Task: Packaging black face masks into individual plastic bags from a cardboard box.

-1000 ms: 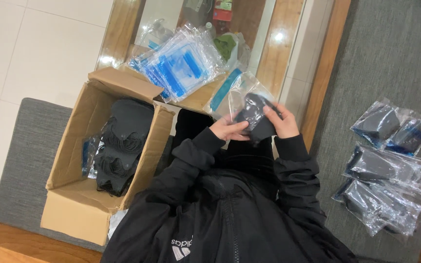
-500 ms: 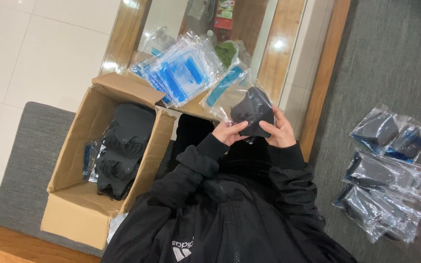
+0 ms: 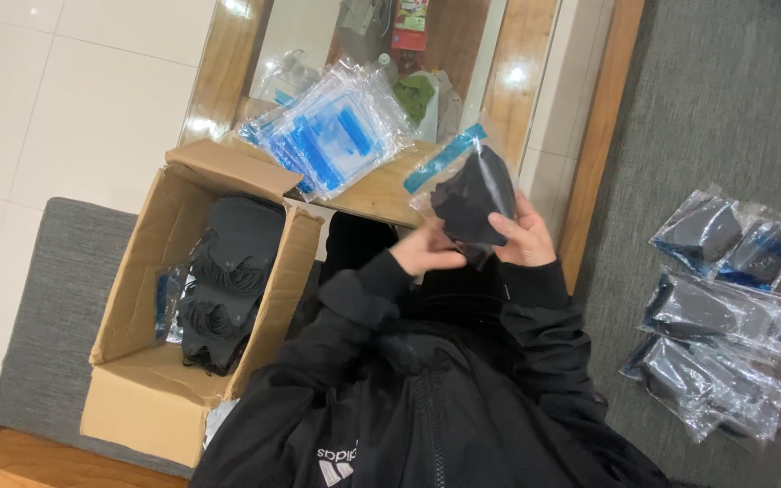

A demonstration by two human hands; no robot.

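Black fabric piece (image 3: 467,199) sat half inside its clear bag (image 3: 452,167); my left hand (image 3: 427,253) and right hand (image 3: 522,237) clasped both, steadying them.

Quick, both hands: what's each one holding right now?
Left hand: closed on the lower edge of the clear bag with a dark item inside.
Right hand: closed on the same bag's side.

Open cardboard box (image 3: 128,398) of black items, stack of empty blue-striped clear bags (image 3: 332,136), filled bags (image 3: 725,316) on grey cushion
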